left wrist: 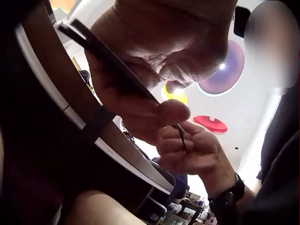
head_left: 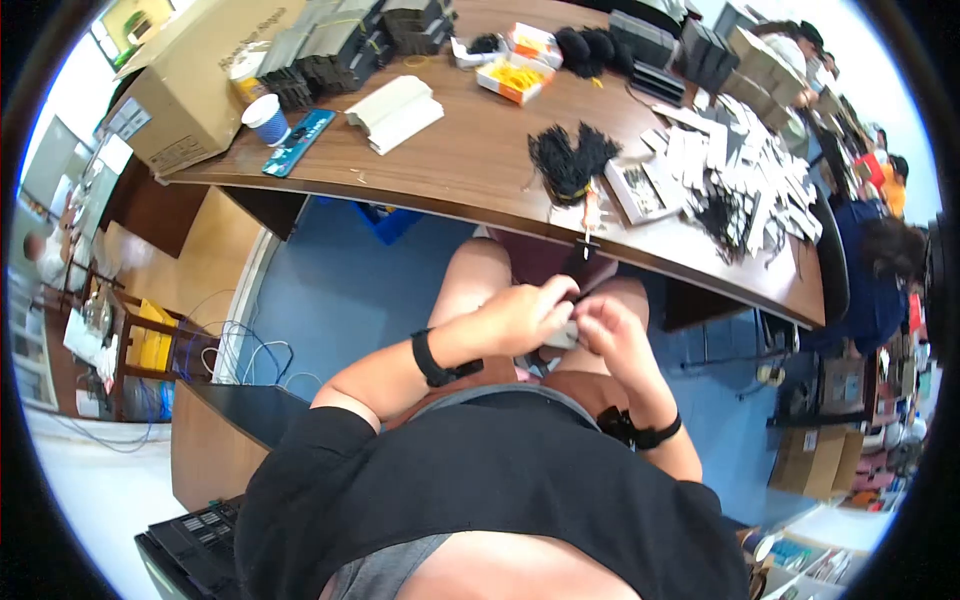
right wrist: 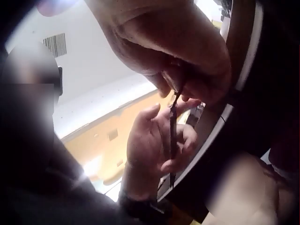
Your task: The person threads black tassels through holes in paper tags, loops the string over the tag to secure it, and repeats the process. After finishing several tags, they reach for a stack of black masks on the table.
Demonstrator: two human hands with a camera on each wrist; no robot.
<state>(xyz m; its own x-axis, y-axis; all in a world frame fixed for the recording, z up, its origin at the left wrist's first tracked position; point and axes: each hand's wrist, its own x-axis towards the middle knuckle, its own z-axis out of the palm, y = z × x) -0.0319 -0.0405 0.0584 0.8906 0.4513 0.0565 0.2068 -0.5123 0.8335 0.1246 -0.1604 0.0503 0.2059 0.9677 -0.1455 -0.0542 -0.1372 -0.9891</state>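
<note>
In the head view my left hand (head_left: 522, 318) and right hand (head_left: 612, 332) meet over my lap, just below the table's front edge. My left hand grips a thin flat piece (head_left: 565, 336), pale on the face seen from above. Edge-on in the left wrist view, the flat piece (left wrist: 119, 68) looks dark, with two layers parting at one end. A short dark cord (right wrist: 176, 96) comes off its other end, and my right hand (right wrist: 178, 42) pinches it. The right fingertips are partly hidden. On the table ahead lies a bundle of black cords (head_left: 570, 160).
A heap of white and grey flat pieces (head_left: 740, 170) covers the table's right side, beside an open white box (head_left: 642, 190). A dark strip (head_left: 580, 260) hangs at the table edge. Left stand a paper cup (head_left: 265, 120), a carton (head_left: 200, 90) and stacked dark pieces (head_left: 335, 50).
</note>
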